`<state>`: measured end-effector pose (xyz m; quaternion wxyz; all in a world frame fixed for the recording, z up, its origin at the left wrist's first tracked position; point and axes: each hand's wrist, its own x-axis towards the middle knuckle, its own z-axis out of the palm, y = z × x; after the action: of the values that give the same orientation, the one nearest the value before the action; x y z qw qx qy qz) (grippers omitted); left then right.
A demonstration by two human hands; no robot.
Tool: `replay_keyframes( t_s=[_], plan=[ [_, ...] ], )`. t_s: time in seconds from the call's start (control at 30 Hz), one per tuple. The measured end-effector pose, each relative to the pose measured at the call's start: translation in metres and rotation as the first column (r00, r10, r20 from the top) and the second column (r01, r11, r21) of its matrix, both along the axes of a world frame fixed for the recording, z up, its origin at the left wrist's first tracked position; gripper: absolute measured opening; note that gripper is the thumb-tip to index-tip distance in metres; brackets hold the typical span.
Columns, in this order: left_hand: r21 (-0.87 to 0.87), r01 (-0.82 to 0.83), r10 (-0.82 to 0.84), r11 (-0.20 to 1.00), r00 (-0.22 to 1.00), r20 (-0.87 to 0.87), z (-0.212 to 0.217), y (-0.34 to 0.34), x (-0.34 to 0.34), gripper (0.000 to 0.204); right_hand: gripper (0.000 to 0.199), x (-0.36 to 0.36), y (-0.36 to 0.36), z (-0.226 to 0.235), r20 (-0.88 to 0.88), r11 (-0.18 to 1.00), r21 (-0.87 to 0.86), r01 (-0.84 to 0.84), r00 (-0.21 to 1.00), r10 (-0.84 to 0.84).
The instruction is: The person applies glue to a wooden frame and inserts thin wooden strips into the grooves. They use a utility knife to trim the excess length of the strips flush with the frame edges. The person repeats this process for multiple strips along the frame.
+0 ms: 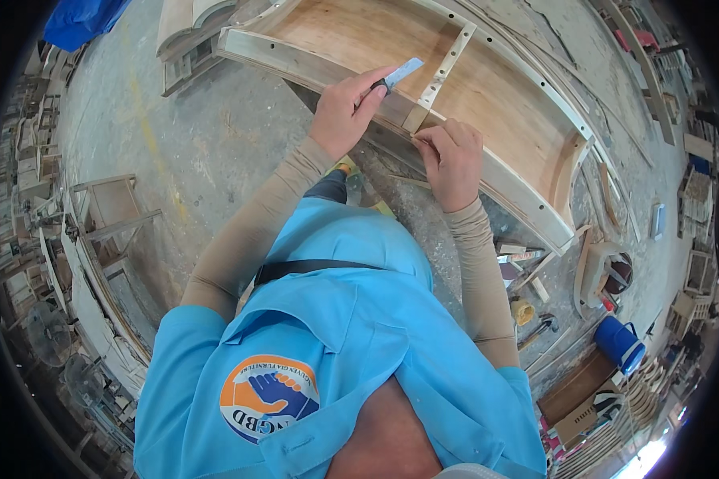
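Observation:
My left hand (pixel 347 116) is closed round the dark handle of a putty knife (pixel 405 73). Its flat, silvery blade points up and to the right, over the curved wooden frame (pixel 513 180). At the near rim of that frame, beside the end of a pale crosspiece (pixel 447 65) with dark holes, my right hand (pixel 453 162) is pinched. Thumb and forefinger meet at the wood's edge, and what lies between them is too small to make out. Brown panels line the inside of the frame, and dark holes dot its rims.
Another curved wooden piece (pixel 185 30) stands at the upper left. A blue bucket (pixel 617 345) sits at the right, near a yellowish cup (pixel 522 311) and loose tools on the concrete floor. Wooden frames (pixel 113 209) lie at the left. Long strips run along the frame's far side.

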<state>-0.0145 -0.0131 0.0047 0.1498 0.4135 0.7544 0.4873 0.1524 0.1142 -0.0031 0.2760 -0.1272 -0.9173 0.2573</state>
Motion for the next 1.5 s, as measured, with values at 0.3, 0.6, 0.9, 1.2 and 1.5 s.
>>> replay_keyframes(
  t_s=[0.3, 0.6, 0.9, 1.2, 1.5],
  plan=[
    [-0.022, 0.0, -0.002, 1.0, 0.999, -0.048, 0.001, 0.003, -0.002, 0.036, 0.015, 0.003, -0.006, -0.004, -0.082, 0.999, 0.037, 0.037, 0.996, -0.034],
    [-0.024, 0.0, -0.003, 1.0, 0.994, -0.113, -0.003, 0.003, -0.003, 0.035, 0.012, 0.002, -0.009, -0.003, -0.085, 0.995, 0.033, 0.092, 0.992, -0.089],
    [-0.056, -0.021, 0.013, 0.998, 0.991, -0.13, -0.002, 0.003, 0.002, 0.034, 0.016, -0.002, -0.01, -0.009, -0.074, 0.991, 0.02, 0.13, 0.989, -0.128],
    [-0.023, -0.004, 0.0, 1.0, 0.99, -0.142, -0.005, 0.003, -0.001, 0.034, 0.014, -0.007, -0.014, -0.008, -0.06, 0.981, -0.009, 0.193, 0.979, -0.193],
    [0.037, 0.003, 0.004, 0.999, 0.984, -0.177, -0.004, 0.004, 0.001, 0.034, 0.016, 0.004, -0.008, 0.001, -0.008, 0.987, 0.061, 0.147, 0.989, -0.147]
  ],
)
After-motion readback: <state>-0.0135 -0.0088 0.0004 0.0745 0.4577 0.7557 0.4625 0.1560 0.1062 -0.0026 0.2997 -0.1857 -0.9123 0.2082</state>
